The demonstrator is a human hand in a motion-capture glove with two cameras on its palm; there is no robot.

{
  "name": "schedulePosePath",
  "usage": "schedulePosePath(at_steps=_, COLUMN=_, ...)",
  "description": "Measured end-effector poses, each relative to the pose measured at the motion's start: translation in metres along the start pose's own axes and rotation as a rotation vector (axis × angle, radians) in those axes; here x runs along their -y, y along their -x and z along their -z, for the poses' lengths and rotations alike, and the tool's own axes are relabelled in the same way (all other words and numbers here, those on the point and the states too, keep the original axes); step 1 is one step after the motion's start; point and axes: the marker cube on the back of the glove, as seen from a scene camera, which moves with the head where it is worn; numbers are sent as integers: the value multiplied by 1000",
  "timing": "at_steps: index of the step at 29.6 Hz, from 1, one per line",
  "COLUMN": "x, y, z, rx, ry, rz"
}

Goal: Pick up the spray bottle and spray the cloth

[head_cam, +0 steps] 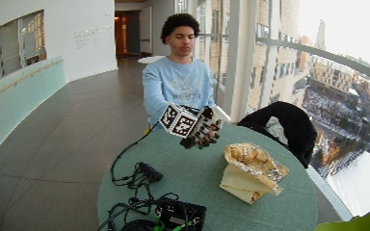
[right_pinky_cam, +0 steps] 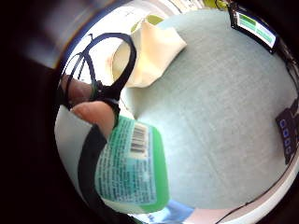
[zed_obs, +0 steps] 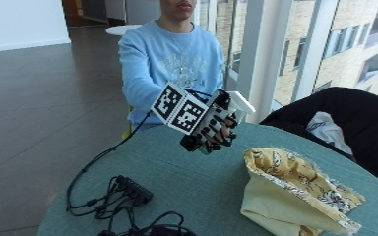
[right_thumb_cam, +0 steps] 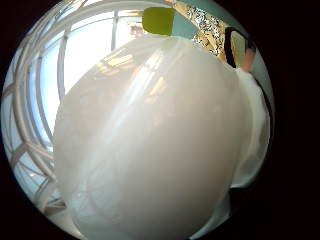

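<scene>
- Outside view, at 9 o'clock on the table (zed_obs: 195, 191): one black box (zed_obs: 135, 189) with cables.
- Centre: one gloved right hand (zed_obs: 214, 129) is raised above the table, fingers curled round one spray bottle (zed_obs: 240, 103); only its white head shows here, at 1 o'clock of the hand.
- At 4 o'clock of the hand: one yellow patterned cloth (zed_obs: 293, 191) lies bunched on the table, apart from the bottle.
- The little finger side palm view alone shows the bottle's green body (right_pinky_cam: 135, 165) with label and barcode, above the table, the cloth (right_pinky_cam: 149, 51) beyond.
- The thumb side palm view is mostly filled by the bottle's white head (right_thumb_cam: 150, 140).
</scene>
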Motion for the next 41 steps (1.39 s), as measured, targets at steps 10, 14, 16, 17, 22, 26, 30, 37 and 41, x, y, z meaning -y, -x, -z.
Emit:
schedulePosePath(at_steps=10, x=25, y=-3, z=16, rx=-215, ry=97, rz=-127)
schedulePosePath(at_steps=14, x=34, y=-2, z=18, rx=-250, ry=129, rz=-174)
schedulePosePath(at_steps=16, x=37, y=-2, z=18, rx=-264, ry=140, rz=-188)
schedulePosePath(at_steps=17, x=37, y=-2, z=18, rx=-270, ry=144, rz=-194)
schedulePosePath(at_steps=22, x=38, y=-3, z=18, rx=-287, ry=170, rz=-216)
schedulePosePath(at_steps=26, x=37, y=-1, z=18, rx=-295, ry=179, rz=-225)
schedulePosePath(at_steps=30, x=36, y=1, z=17, rx=-303, ry=177, rz=-223)
schedulePosePath(at_steps=37, x=37, y=4, z=18, rx=-306, ry=176, rz=-214)
schedulePosePath(at_steps=41, x=37, y=6, z=15, rx=-302, ry=181, rz=-210)
